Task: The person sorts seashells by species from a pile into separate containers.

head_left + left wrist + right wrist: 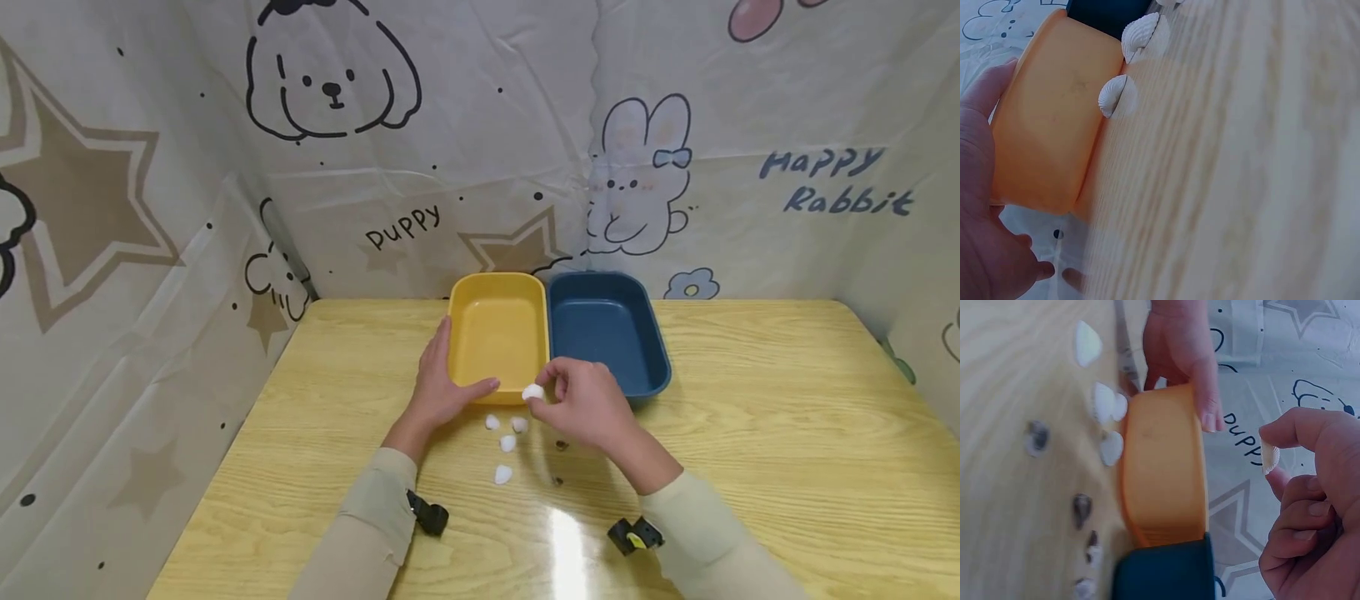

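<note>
My right hand (588, 404) pinches a white seashell (533, 392) between thumb and forefinger, by the near right corner of the yellow tray (498, 398). In the right wrist view the other fingers fold into the palm. At the tray's near left corner rests my left hand (438, 385), thumb laid along the front rim and fingers fairly straight against the left side. Several ribbed white seashells (503, 474) lie on the table just in front of the tray. Small dark seashells (1082, 509) lie in a row to their right, partly under my right arm in the head view.
A dark blue tray (660, 367) stands against the yellow tray's right side. Both are at the back of the wood-grain table (787, 417), close to a printed cloth backdrop (480, 108). Cloth also hangs on the left and right.
</note>
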`<state>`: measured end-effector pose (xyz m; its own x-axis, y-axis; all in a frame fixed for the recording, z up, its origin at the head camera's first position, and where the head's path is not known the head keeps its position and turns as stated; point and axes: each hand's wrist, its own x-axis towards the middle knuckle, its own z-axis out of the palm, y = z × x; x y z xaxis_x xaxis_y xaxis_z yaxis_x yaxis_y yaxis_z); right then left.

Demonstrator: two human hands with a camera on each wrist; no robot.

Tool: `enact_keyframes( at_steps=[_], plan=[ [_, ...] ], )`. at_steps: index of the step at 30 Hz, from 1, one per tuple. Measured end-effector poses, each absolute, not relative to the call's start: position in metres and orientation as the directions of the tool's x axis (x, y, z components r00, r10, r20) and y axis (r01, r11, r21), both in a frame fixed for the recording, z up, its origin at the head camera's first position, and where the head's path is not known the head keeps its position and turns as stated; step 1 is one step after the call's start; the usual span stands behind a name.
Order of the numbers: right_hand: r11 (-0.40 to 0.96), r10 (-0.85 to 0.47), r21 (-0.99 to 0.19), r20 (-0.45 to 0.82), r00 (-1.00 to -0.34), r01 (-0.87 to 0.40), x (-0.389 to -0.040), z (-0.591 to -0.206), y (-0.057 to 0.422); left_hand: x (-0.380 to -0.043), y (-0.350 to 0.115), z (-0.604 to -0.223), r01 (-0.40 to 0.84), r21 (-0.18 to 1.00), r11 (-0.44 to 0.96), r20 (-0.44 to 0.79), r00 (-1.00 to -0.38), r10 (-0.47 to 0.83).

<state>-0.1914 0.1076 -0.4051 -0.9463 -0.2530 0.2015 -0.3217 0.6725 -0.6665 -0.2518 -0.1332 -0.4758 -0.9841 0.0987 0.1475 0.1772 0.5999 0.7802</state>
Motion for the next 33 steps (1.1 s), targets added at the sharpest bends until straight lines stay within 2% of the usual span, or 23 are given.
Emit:
enact_keyframes(
  at_steps=[18,26,33],
  plan=[
    [0.655,-0.212,-0.664,0.299,-0.931,-0.362,-0.236,-0.393,0.100,-0.252,-0.135,-0.478,0.149,0.795,0.587,0.121,-0.989,0.087],
    [0.631,-0.143,-0.712,0.284,-0.948,-0.308,-0.257,-0.398,0.095,-0.254,-0.132,-0.476,0.148,0.797,0.586,0.117,-0.989,0.091],
    [0.643,-0.120,-0.705,0.293,-0.949,-0.299,-0.273,-0.409,0.091,-0.253,-0.135,-0.477,0.152,0.791,0.593,0.121,-0.988,0.093]
  ],
)
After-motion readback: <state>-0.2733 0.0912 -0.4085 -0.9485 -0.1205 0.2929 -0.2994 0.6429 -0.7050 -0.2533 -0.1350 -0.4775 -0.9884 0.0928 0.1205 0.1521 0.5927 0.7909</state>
